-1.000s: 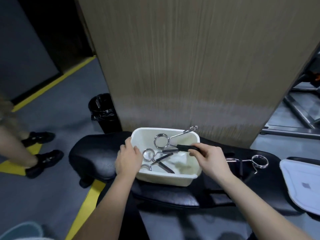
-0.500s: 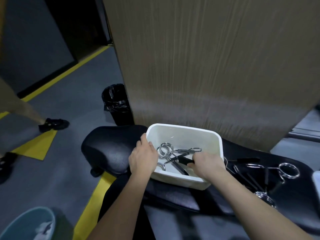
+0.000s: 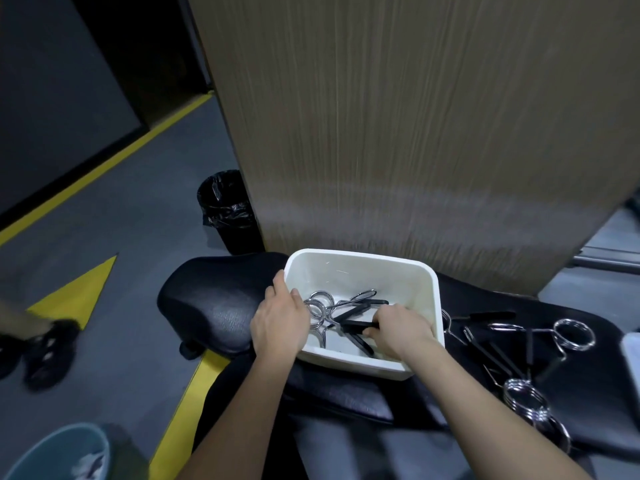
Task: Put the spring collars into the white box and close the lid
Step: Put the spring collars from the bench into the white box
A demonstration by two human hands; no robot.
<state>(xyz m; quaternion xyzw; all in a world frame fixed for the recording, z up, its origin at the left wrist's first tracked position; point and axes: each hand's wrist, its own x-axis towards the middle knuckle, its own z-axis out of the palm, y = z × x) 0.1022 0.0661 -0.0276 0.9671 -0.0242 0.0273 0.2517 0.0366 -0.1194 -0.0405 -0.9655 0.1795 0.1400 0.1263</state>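
The white box [image 3: 360, 263] stands open on a black padded bench [image 3: 214, 306]. Chrome spring collars [image 3: 320, 308] with black handles lie inside it. My left hand [image 3: 278, 322] grips the box's left rim. Inside the box, my right hand [image 3: 403, 329] is closed around the black handle of one spring collar [image 3: 356, 327]. More spring collars lie loose on the bench right of the box, one with a big coil [image 3: 573, 334], another coil nearer me [image 3: 523, 398]. A corner of the white lid [image 3: 632, 355] shows at the right edge.
A wood-grain panel [image 3: 415, 133] rises right behind the bench. A black bin [image 3: 228, 209] stands on the grey floor to the left. Another person's black shoe [image 3: 48, 348] is at the far left, by yellow floor marks. A teal bucket [image 3: 59, 455] sits at bottom left.
My right hand has lowered the held collar deeper into the box among the others. The camera view has shifted right, showing more loose collars. The person on the left has stepped.
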